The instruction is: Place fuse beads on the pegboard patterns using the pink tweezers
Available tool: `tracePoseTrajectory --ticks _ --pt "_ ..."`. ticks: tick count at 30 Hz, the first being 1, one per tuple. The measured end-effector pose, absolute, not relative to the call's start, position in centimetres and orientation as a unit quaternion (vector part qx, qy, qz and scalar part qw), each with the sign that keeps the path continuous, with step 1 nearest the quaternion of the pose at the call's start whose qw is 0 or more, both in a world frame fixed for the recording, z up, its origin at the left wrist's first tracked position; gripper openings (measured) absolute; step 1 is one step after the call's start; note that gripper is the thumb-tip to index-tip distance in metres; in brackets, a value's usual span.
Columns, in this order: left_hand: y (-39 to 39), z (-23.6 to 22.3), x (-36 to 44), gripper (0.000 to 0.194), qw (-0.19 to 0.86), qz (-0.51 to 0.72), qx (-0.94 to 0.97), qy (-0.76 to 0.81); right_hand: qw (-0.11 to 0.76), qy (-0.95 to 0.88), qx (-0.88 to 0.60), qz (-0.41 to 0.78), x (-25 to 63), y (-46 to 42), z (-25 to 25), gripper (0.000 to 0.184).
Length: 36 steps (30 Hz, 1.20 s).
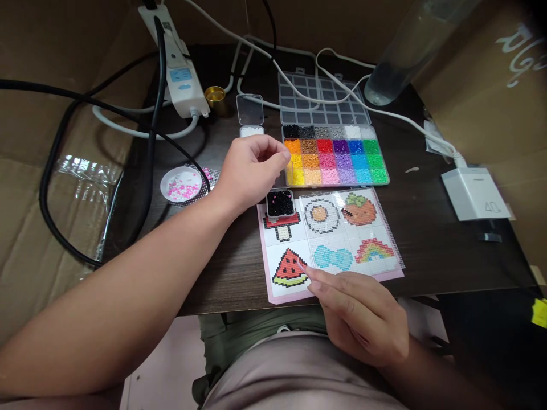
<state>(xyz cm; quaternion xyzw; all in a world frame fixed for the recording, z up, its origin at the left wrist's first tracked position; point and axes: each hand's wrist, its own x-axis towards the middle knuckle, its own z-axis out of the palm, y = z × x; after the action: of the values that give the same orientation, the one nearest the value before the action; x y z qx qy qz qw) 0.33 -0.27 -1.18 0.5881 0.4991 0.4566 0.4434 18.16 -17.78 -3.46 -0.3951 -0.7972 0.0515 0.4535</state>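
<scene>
My left hand (pixel 252 168) hovers with curled fingers beside the open bead box (pixel 335 155), its fingertips pinched near the orange and yellow compartments; what they hold is too small to see. My right hand (pixel 359 316) rests at the table's front edge, pinching a thin pink tool (pixel 302 266) whose tip touches the watermelon design (pixel 290 269) on the clear pegboard (pixel 331 242). A small square tub of black beads (pixel 280 203) sits on the pegboard's top left corner.
A white dish of pink beads (pixel 182 185) lies at the left. A power strip (pixel 179 68), cables, a gold cap (pixel 215 97), a small clear case (pixel 250 111), a white charger (pixel 474 193) and a clear bottle (pixel 397 62) crowd the dark table (pixel 427 239).
</scene>
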Motion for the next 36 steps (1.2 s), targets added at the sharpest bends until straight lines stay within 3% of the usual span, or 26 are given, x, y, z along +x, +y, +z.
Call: tracePoseTrajectory --ticks 36 --pt "-0.16 -1.32 0.2 0.012 0.436 0.448 0.595 0.504 0.474 -0.777 -0.411 0.037 17.96 -18.06 -3.24 0.022"
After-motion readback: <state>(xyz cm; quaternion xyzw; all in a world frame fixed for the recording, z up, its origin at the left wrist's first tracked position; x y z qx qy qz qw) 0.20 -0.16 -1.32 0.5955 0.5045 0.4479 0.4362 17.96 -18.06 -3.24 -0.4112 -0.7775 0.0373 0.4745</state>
